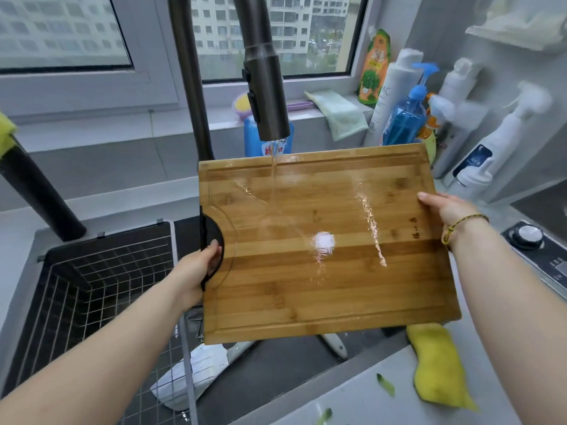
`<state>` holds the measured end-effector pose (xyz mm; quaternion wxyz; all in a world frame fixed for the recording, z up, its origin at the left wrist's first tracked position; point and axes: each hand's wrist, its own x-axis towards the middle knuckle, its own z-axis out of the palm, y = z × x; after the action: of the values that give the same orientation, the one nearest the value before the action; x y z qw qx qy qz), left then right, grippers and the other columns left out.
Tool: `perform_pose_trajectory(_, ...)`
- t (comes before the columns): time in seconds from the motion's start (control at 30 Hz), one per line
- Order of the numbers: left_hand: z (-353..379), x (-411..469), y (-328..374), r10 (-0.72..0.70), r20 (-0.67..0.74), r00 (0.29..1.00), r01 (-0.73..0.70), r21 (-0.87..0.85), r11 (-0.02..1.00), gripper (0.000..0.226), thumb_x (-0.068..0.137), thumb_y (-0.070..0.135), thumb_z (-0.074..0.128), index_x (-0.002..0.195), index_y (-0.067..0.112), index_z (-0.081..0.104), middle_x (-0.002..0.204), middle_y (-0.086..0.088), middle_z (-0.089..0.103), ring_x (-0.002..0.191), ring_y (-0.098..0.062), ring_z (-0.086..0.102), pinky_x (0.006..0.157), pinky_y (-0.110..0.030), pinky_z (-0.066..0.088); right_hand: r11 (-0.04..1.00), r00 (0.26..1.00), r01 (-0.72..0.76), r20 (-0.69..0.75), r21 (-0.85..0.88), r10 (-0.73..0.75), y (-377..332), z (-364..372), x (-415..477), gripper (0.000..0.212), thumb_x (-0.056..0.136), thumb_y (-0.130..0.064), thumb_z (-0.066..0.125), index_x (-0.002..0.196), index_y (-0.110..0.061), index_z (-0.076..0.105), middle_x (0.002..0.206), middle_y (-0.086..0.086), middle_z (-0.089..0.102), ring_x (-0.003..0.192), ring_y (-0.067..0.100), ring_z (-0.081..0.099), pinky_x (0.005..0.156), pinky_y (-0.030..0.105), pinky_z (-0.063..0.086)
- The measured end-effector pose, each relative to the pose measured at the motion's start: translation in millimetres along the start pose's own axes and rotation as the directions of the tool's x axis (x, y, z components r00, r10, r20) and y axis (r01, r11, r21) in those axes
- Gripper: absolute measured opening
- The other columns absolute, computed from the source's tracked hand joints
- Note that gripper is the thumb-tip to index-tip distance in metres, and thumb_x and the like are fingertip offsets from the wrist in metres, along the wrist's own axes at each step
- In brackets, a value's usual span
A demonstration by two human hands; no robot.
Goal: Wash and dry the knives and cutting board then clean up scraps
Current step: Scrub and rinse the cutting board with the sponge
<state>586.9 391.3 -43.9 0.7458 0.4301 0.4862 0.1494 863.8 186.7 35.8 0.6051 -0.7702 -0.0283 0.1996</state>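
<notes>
Overhead, the faucet [266, 96] ran water onto the cutting board [325, 246], gripped at opposite edges by left hand [196, 268] and right hand [446, 210] above the sink [276, 374]; below their hold lay a knife [196, 372] next to a wire basket [92, 286].

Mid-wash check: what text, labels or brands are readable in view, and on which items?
"AC": on the tall white bottle; the rest is not visible.
Orange pouch: Chinese characters, too blurred to read.
Blue bottle, red-and-white label: partly hidden, unreadable.
White spray bottle, dark label: too blurred.
Cutting board: dark marks near its right edge, unreadable.
</notes>
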Motion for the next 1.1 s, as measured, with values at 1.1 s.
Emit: perform_pose_trajectory(1.1,-7,-37,-26,-0.276,0.124,0.953,0.251,0.182,0.951,0.014,0.086,0.016,0.057,0.095,0.006,0.061,0.081,-0.014,0.066,0.069,-0.028,0.063,0.055,-0.034,0.049,0.576,0.993,-0.103,-0.05,-0.811,0.108,4,-17,-4,0.037,0.088,-0.003,0.053,0.123,0.005,0.053,0.13,0.023,0.051,0.121,0.034,0.047,0.102,0.038,0.037)
